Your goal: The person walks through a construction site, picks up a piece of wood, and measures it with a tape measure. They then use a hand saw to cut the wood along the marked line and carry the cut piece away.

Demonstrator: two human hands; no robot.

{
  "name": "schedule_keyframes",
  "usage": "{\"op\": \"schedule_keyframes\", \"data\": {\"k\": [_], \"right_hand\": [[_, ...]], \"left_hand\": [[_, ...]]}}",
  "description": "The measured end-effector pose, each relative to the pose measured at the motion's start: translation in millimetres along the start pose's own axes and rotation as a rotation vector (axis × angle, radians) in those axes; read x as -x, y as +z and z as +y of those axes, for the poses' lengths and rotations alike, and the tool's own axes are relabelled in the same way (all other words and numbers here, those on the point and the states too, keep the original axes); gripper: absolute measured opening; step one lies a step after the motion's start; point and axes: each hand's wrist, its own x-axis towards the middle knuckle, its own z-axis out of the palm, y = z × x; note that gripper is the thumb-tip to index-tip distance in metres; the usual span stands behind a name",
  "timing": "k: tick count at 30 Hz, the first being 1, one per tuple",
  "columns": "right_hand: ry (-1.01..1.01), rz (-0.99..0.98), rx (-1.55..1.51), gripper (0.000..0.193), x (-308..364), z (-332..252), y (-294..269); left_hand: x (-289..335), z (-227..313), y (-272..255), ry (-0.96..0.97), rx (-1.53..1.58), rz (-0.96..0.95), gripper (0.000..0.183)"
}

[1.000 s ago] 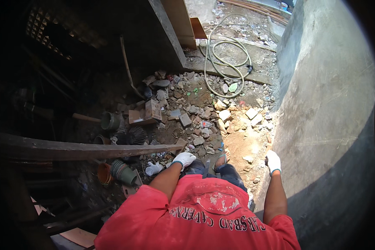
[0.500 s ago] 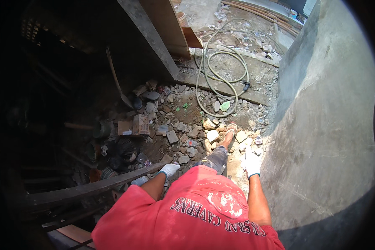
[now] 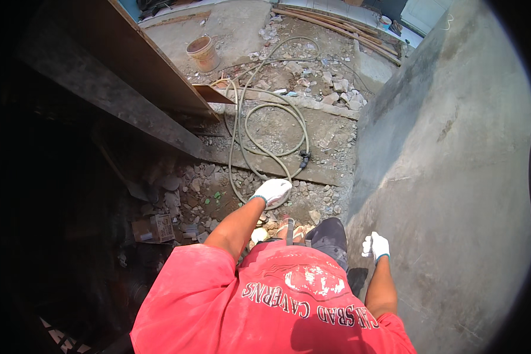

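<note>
My left hand (image 3: 272, 192), in a white glove with a teal cuff, is stretched ahead over the looped pale garden hose (image 3: 305, 131). Its fingers are not distinct, and whether it touches the hose cannot be told. Down at my right side, close to the grey wall (image 3: 448, 189), my right hand (image 3: 377, 246) wears a matching glove. Its fingers are curled in, with nothing visible in them. A dark coupling (image 3: 304, 159) sits on the hose, which lies across a concrete ledge (image 3: 277, 163).
Rubble (image 3: 200, 189) covers the ground around my sandalled feet. A cardboard box (image 3: 154, 229) stands in the shade at left. Leaning wooden boards (image 3: 159, 65) flank the passage. Beyond are a bucket (image 3: 203, 54), broken stones (image 3: 342, 94) and long timber strips (image 3: 342, 29).
I have stepped forward, so the hose and ledge are nearer. My left hand has swung ahead, away from the dark beam; my right hand has dropped back beside the wall.
</note>
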Motion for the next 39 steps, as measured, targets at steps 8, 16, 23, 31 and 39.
{"op": "schedule_keyframes", "data": {"k": [8, 16, 23, 31, 39], "right_hand": [[-0.108, -0.021, 1.056, 0.073, -118, -103, 31], [-0.069, -0.155, 0.793, 0.055, -197, -475, 171], [-1.079, 0.069, 1.097, 0.077, -260, -815, 269], [-0.747, 0.052, 1.243, 0.071, -267, -882, 389], [-0.183, 0.115, 0.84, 0.055, -295, -907, 372]], "left_hand": [[-195, 68, -95, -0.009, 0.18, 0.171, 0.051], [-133, 9, -157, -1.039, 0.204, -0.242, 0.058], [-250, 28, -248, -0.927, -0.044, 0.057, 0.069], [-481, 10, -395, -0.814, 0.012, 0.124, 0.068], [-687, 23, -656, -0.518, 0.019, 0.269, 0.065]]}}
